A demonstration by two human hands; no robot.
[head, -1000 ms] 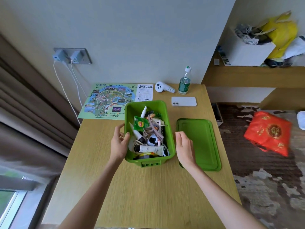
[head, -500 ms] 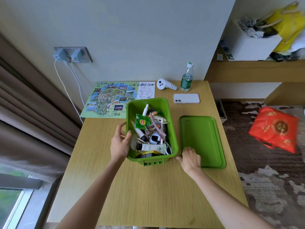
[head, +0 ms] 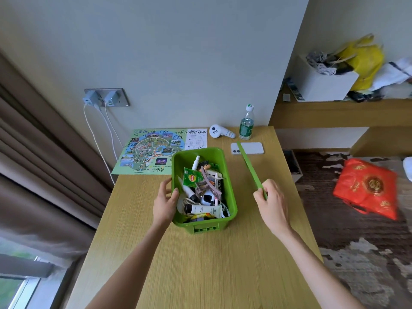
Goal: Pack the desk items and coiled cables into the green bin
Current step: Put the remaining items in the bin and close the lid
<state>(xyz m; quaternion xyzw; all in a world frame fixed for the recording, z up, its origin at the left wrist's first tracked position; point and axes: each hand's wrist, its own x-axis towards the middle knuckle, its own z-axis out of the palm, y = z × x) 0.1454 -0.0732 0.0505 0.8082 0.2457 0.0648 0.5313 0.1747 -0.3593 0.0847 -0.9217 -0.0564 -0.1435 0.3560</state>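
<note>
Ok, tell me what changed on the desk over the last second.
The right hand slid from beside the green bin to the near end of the green lid, gripped it and lifted it off the desk, tipping it up so it now shows edge-on. The left hand still holds the bin's left rim; the bin, phone, bottle and map stayed put.
</note>
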